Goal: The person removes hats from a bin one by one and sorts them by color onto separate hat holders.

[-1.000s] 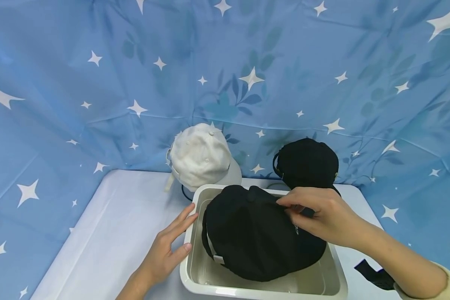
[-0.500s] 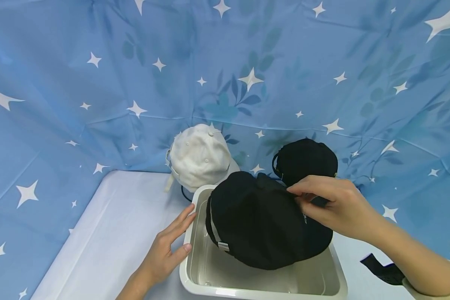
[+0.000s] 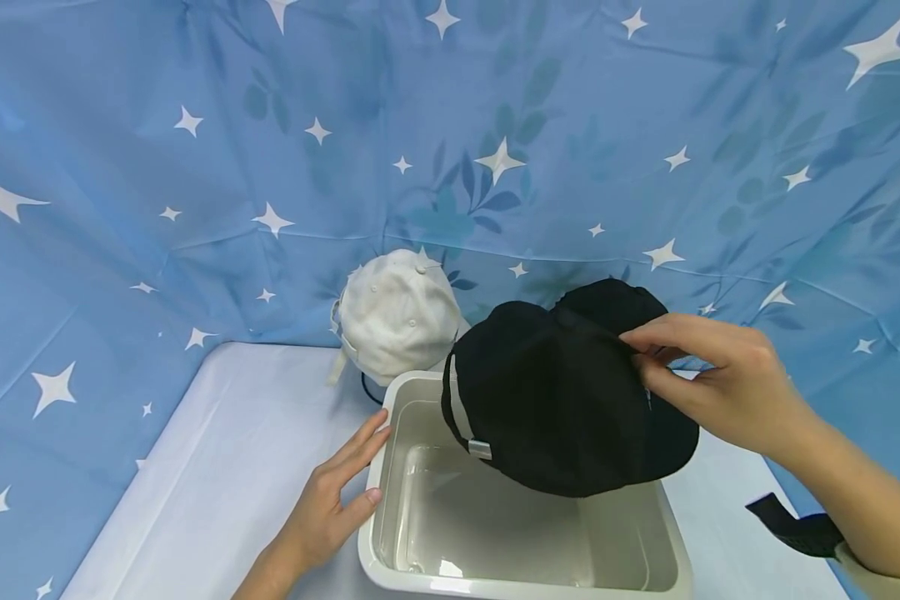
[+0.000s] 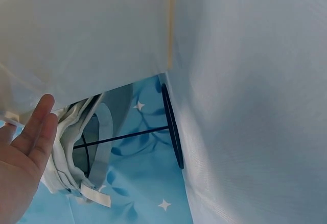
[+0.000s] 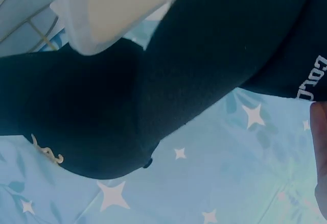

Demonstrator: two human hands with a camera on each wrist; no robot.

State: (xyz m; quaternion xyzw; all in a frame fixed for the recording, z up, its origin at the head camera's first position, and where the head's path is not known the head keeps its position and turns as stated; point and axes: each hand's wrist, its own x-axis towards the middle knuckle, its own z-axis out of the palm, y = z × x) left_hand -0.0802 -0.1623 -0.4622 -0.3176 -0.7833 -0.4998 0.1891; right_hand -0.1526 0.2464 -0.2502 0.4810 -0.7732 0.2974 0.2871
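Note:
With thumb and fingers, my right hand (image 3: 727, 383) pinches a black cap (image 3: 555, 408) by its crown, near the white lettering. The cap hangs above the back right of a beige plastic bin (image 3: 487, 542), its metal strap buckle (image 3: 480, 450) facing left. My left hand (image 3: 326, 496) lies along the bin's left rim, fingers extended and fingertips touching it. Behind the held cap and partly hidden by it is a second black cap (image 3: 615, 296). In the right wrist view this second cap (image 5: 87, 112) shows gold lettering.
A white cap (image 3: 401, 317) sits at the back on a black wire stand, whose ring (image 4: 172, 127) shows in the left wrist view. Everything stands on a white-covered table (image 3: 232, 450). A blue star-patterned curtain (image 3: 307, 167) hangs close behind. A black strap (image 3: 795, 525) dangles by the right wrist.
My right hand has lifted the black cap out of the bin, moving it up, back and to the right, so it now overlaps the second black cap. The left hand has stayed put.

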